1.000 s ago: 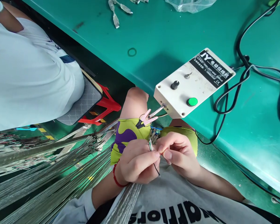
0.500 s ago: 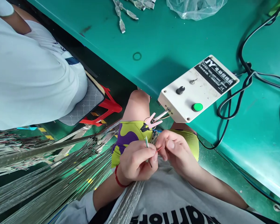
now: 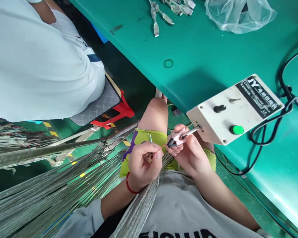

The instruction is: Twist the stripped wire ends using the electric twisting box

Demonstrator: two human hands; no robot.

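Just off the near end of the white box (image 3: 234, 114), I have my right hand (image 3: 193, 154) closed around the pink clip (image 3: 180, 140), thumb and fingers on it. Farther out from that end, I keep my left hand (image 3: 145, 162) in a narrow pinch on a thin red wire (image 3: 163, 147). It runs to the clip's black tips (image 3: 172, 142); from here I cannot tell whether they grip it. Well apart from the box, clear-bodied plugs (image 3: 156, 29) lie on the green table (image 3: 136, 49).

Passage over table (image 3: 136, 38) left of white box (image 3: 230, 115); black cable (image 3: 290, 102) blocks right.
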